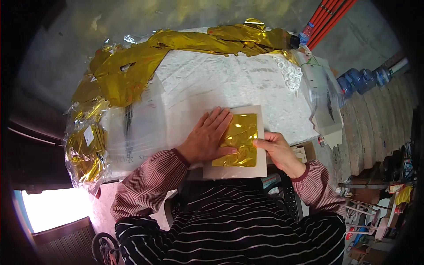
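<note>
Close in front of me a pale rectangular board (pixel 234 172) lies at the table's near edge, partly overhanging it. On the board is a smaller rectangle of shiny gold foil (pixel 243 141), slightly wrinkled. My left hand (pixel 205 139) lies flat with fingers stretched over the left side of the foil and board, its thumb across the foil. At the right edge my right hand (pixel 278 150) grips the board, thumb on top beside the foil, its other fingers mostly hidden beneath or behind the edge.
Gold foil sheets (pixel 128 75) drape along the table's far and left edges. A clear plastic stack (pixel 134 128) lies left of my hands, a gold-filled plastic bag (pixel 86 150) beyond it. White rings (pixel 289 75) are heaped far right, near plastic-covered sheets (pixel 324 97). Large water bottles (pixel 364 81) stand beyond.
</note>
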Action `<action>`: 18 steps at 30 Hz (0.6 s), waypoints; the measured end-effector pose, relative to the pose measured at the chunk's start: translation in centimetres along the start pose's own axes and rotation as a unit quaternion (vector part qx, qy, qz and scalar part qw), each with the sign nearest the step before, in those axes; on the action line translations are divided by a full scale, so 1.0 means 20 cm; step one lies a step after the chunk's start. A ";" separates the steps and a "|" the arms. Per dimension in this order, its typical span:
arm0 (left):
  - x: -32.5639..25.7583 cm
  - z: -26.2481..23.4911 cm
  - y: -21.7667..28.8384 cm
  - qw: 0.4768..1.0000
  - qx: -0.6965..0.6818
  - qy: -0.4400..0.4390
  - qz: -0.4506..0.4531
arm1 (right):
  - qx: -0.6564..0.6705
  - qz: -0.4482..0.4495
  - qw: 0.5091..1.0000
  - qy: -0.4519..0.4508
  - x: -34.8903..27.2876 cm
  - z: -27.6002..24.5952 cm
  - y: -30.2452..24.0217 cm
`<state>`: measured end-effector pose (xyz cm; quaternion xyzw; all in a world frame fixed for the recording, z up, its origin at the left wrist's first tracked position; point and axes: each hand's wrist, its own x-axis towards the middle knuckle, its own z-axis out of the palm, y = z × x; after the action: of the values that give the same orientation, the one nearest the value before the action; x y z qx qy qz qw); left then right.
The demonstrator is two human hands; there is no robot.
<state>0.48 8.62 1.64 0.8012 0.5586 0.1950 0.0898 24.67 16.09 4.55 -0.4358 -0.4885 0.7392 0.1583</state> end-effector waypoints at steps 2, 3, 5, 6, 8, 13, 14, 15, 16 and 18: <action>-0.01 0.03 0.01 1.000 -0.006 -0.011 -0.011 | 0.014 -0.012 1.000 -0.005 0.00 0.03 0.01; -0.01 0.03 0.01 1.000 -0.005 -0.012 -0.010 | 0.019 -0.013 1.000 -0.005 0.01 0.02 0.03; 0.00 0.02 0.01 0.999 -0.027 -0.023 -0.022 | 0.026 -0.016 1.000 -0.006 0.02 0.01 0.06; 0.00 0.02 0.01 0.999 -0.026 -0.024 -0.022 | 0.033 -0.019 0.999 -0.001 0.02 0.00 0.07; 0.00 0.02 0.02 0.999 -0.026 -0.021 -0.022 | 0.042 -0.022 0.999 0.004 0.03 -0.01 0.07; 0.00 0.05 0.01 0.999 -0.021 -0.024 -0.010 | -0.036 -0.028 0.999 -0.012 0.07 -0.04 0.07; 0.01 0.06 0.02 1.000 -0.014 -0.026 -0.009 | -0.034 -0.029 0.999 -0.008 0.07 -0.03 0.07; 0.01 0.06 0.02 1.000 -0.015 -0.027 -0.007 | -0.051 -0.045 0.998 -0.007 0.08 0.00 0.07; 0.01 0.06 0.01 1.000 0.004 -0.027 -0.002 | -0.067 -0.062 0.996 -0.007 0.09 0.01 0.07; 0.00 0.07 0.01 0.999 0.022 -0.026 0.003 | -0.044 -0.058 0.997 -0.016 0.11 0.00 0.08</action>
<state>1.31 8.70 0.54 0.8095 0.5578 0.1618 0.0860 23.65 16.75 2.08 -0.4017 -0.5476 0.7133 0.1733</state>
